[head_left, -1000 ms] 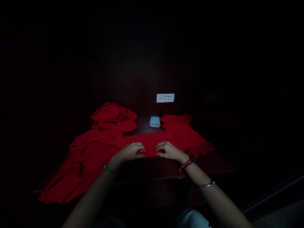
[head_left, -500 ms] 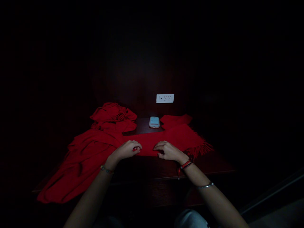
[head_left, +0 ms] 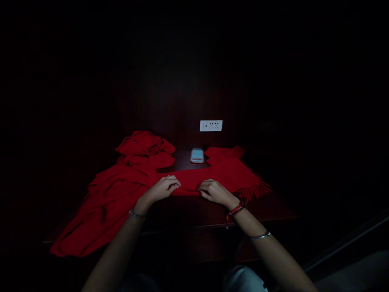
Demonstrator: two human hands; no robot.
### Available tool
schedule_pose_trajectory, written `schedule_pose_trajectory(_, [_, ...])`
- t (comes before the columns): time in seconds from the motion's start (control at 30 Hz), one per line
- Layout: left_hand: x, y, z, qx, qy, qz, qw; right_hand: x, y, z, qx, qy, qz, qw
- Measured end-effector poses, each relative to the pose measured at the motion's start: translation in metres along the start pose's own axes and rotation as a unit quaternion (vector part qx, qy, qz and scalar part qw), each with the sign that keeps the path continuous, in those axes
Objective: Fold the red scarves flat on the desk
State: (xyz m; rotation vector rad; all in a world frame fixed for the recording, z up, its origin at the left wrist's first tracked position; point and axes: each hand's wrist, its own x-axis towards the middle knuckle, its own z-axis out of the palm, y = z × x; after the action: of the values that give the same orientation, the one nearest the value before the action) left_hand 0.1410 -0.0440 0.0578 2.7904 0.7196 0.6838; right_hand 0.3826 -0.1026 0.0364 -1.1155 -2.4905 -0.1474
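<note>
A long red fringed scarf [head_left: 115,202] lies spread across a dark wooden table [head_left: 212,215], bunched at the left and back left, with its fringed end at the right. My left hand [head_left: 162,189] pinches the near edge of the scarf's middle strip, fingers curled. My right hand [head_left: 214,192] grips the same near edge a little to the right, fingers also curled over the cloth. Both wrists carry bracelets.
A phone [head_left: 197,155] with a lit screen lies at the back of the table. A white wall socket [head_left: 210,125] sits above it on the dark panel. A second folded red piece [head_left: 224,153] lies at the back right. The surroundings are very dark.
Both hands have drawn the scarf's near edge a little away from me, folding the strip narrower; more bare table shows in front of them.
</note>
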Motion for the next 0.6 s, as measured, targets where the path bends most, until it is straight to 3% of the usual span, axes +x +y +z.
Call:
schedule_pose_trajectory(0.2, [-0.001, 0.005, -0.004, -0.008, 0.015, 0.000, 1.000, -0.006, 0.001, -0.003, 0.063, 0.057, 0.023, 0.996])
schedule_pose_trajectory(0.4, [-0.002, 0.002, 0.003, 0.019, -0.085, 0.019, 0.996, -0.007, -0.002, 0.000, 0.062, -0.008, -0.008, 0.998])
schedule_pose_trajectory(0.6, [-0.001, 0.002, 0.006, 0.043, -0.117, 0.028, 0.992, -0.008, -0.002, 0.000, 0.089, -0.020, 0.000, 0.996])
